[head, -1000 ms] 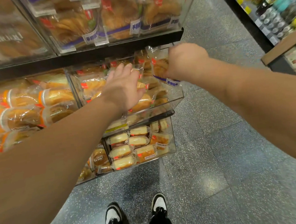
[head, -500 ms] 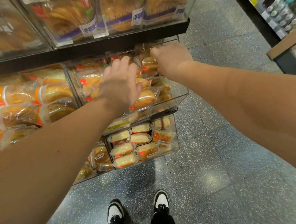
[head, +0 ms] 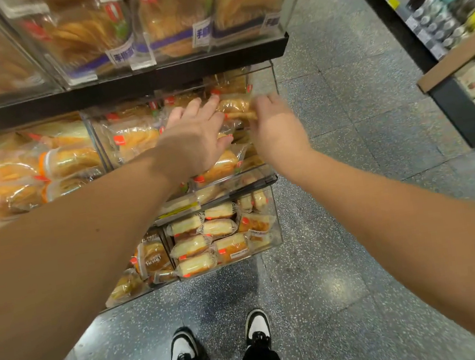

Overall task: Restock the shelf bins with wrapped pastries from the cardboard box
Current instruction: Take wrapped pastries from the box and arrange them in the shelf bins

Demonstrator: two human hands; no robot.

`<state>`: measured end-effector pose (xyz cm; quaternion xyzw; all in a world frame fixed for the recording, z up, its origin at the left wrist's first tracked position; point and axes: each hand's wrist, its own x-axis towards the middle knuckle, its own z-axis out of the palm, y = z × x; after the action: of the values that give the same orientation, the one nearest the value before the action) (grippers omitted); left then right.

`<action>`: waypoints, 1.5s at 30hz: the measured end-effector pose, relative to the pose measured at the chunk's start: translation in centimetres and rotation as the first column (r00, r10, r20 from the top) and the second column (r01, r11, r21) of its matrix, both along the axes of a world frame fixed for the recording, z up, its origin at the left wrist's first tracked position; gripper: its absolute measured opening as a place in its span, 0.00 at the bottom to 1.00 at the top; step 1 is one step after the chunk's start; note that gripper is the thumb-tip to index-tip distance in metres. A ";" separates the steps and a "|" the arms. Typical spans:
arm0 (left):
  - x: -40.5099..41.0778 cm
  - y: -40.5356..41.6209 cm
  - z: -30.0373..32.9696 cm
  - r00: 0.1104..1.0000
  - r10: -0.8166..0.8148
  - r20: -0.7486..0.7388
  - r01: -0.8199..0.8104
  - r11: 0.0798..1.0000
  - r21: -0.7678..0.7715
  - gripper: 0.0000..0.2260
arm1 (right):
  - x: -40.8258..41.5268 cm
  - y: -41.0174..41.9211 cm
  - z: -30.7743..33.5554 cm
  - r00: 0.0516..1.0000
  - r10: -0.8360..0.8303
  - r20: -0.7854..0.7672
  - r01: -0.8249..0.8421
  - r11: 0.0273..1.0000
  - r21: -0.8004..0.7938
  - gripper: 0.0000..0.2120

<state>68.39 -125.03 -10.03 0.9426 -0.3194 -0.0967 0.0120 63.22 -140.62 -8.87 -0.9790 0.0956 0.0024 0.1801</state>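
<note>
A clear shelf bin (head: 262,82) on the middle shelf holds several wrapped pastries. My left hand (head: 194,137) lies flat on the pile with straight fingers, pressing the packets down. My right hand (head: 276,128) reaches in at the bin's right side. Its blurred fingertips are at the end of a wrapped pastry (head: 234,107) lying on top of the pile, and its grip is hidden behind the back of the hand. The cardboard box is out of view.
A black shelf edge (head: 127,85) hangs just above the bin, with bagged bread above it. More bins of wrapped buns (head: 18,178) are to the left and a lower bin (head: 222,236) below. My shoes (head: 221,342) stand on grey speckled floor. Another shelf (head: 448,1) lines the aisle's right side.
My right hand carried a wrapped pastry down into the bin and has drawn back a little toward me. My left hand stayed flat on the pile.
</note>
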 end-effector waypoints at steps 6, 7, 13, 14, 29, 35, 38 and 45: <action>-0.1 -0.1 0.0 0.999 0.021 0.037 -0.022 0.999 0.025 0.26 | -0.1 0.3 0.7 0.892 -0.175 -0.416 0.370 0.812 0.451 0.24; -0.1 -0.1 0.0 0.999 0.031 0.039 -0.032 0.999 0.029 0.26 | 0.2 0.4 0.6 0.898 -0.182 -0.401 0.374 0.797 0.475 0.25; 0.0 -0.5 -0.1 0.995 0.097 0.027 -0.099 0.994 0.051 0.26 | 2.1 0.5 0.5 0.915 -0.173 -0.364 0.347 0.798 0.494 0.33; 0.0 -0.6 -0.1 0.994 0.102 0.030 -0.104 0.993 0.049 0.25 | 2.3 0.3 0.6 0.917 -0.157 -0.366 0.332 0.809 0.485 0.32; 0.3 -1.7 1.0 0.989 0.142 -0.032 -0.139 0.986 0.091 0.24 | 3.9 0.4 0.0 0.907 -0.154 -0.393 0.280 0.916 0.287 0.28; -0.7 -1.6 2.9 0.974 0.194 -0.119 -0.191 0.981 0.034 0.25 | 1.5 1.5 4.0 0.898 -0.118 -0.423 0.238 0.941 0.241 0.19; -2.6 -0.5 5.7 0.951 0.233 -0.201 -0.247 0.968 -0.044 0.25 | 0.0 0.5 5.6 0.851 -0.210 -0.480 0.466 0.723 0.510 0.16; -10.9 7.4 13.3 0.789 0.475 -0.389 -0.577 0.790 -0.205 0.23 | -6.6 3.3 11.8 0.876 -0.107 -0.470 0.391 0.727 0.564 0.18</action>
<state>57.52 -117.59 3.25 0.9515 -0.0453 -0.1876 0.2396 56.63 -137.27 2.89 -0.8115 0.2577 0.2131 0.4793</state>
